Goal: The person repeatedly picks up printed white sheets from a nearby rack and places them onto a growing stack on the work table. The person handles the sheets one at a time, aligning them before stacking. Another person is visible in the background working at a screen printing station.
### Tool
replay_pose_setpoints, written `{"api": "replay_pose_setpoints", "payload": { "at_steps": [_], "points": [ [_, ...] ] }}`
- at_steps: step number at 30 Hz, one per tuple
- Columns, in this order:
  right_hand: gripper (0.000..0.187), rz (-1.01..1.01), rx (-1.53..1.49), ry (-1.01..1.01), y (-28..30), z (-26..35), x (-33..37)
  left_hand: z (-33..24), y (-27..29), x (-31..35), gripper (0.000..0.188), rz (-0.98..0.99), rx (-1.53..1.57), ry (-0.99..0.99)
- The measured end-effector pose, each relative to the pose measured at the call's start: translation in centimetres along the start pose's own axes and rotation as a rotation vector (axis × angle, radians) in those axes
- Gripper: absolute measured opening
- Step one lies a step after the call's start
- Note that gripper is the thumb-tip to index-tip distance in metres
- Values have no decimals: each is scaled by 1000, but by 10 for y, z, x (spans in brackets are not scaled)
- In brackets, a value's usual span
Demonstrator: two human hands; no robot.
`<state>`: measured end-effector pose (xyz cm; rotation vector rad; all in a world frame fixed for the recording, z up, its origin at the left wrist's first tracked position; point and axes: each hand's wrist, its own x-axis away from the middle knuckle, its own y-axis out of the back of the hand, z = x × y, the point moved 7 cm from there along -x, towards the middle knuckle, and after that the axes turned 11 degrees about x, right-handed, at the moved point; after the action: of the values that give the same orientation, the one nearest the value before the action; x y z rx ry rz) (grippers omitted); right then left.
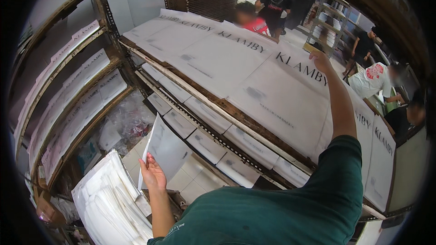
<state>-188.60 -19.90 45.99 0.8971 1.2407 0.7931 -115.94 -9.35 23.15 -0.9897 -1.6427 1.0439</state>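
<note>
At the lower left, my left hand (154, 173) is palm up, its thumb and fingers closed on the edge of a flat white printed sheet (169, 152) that stands on edge. Whether it is a single sheet or a flat bag I cannot tell. My right arm reaches across the top rack shelf, and my right hand (321, 61) has its fingers pressed together at the far edge of a white printed sheet (272, 95) lying there. Similar sheets lie side by side along that shelf. A thick pile of white sheets (106, 197) rests beside my left forearm.
Lower tiers of the metal-framed rack (213, 104) hold more printed sheets. Another shelf unit (72, 97) with sheets stands at the left, near crumpled clear plastic (129, 115). Beyond the rack are several people, one in a white shirt (372, 81), and a tall shelf trolley (327, 22).
</note>
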Motion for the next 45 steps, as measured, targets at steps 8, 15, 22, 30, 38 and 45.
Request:
{"api": "replay_pose_setpoints", "payload": {
  "at_steps": [8, 15, 22, 30, 38, 45],
  "points": [
    [24, 2, 45, -30, -4, 4, 2, 0, 17, -12, 33, -21, 17, 41],
    [15, -237, 300, -75, 28, 47, -19, -6, 33, -24, 35, -48, 17, 61],
    [31, -458, -315, 387, 32, 305, -95, -6, 41, -58, 38, -44, -68, 106],
    [25, -124, -735, 588, -19, 568, 84, -8, 20, -67, 39, 186, -66, 147],
    [50, 473, -877, 490, -130, 569, 229, 21, 15, -34, 44, 205, -237, 169],
    [39, 391, -936, 361, -151, 580, 238, 37, 7, -8, 41, 261, -260, 186]
  ]
}}
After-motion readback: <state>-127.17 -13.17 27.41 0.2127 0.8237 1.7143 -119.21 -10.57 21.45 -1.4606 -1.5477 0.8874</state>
